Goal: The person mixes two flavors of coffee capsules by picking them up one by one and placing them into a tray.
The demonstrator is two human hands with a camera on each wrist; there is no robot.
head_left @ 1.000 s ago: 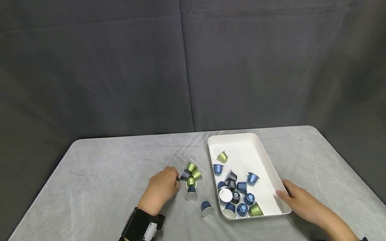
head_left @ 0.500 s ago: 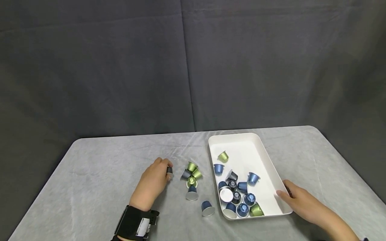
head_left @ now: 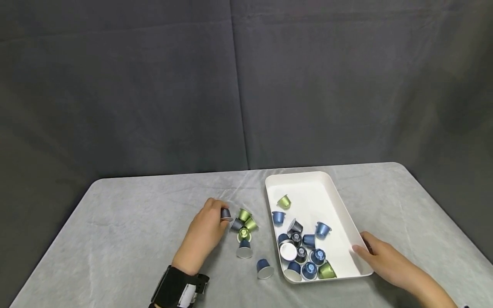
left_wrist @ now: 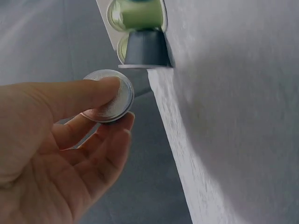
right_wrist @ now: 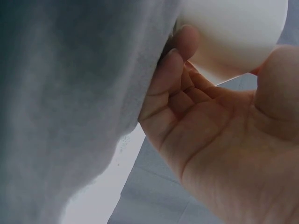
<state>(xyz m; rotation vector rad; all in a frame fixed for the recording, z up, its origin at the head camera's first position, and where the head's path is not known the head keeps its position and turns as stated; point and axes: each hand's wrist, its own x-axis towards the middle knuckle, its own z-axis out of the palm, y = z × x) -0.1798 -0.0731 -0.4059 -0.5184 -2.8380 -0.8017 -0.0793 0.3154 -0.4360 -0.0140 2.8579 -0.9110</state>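
Where the left hand hangs: just left of a cluster of capsules, forearm slanting up from the near edge, back of the hand uppermost.
Left grasp: thumb and fingers pinch a dark capsule, thumb pressed on its silver lid.
Right hand: angled in from the lower right, gripping the white tray near its right near corner, thumb over the rim.
Tray load: blue, dark and green capsules, mostly toward the near left.
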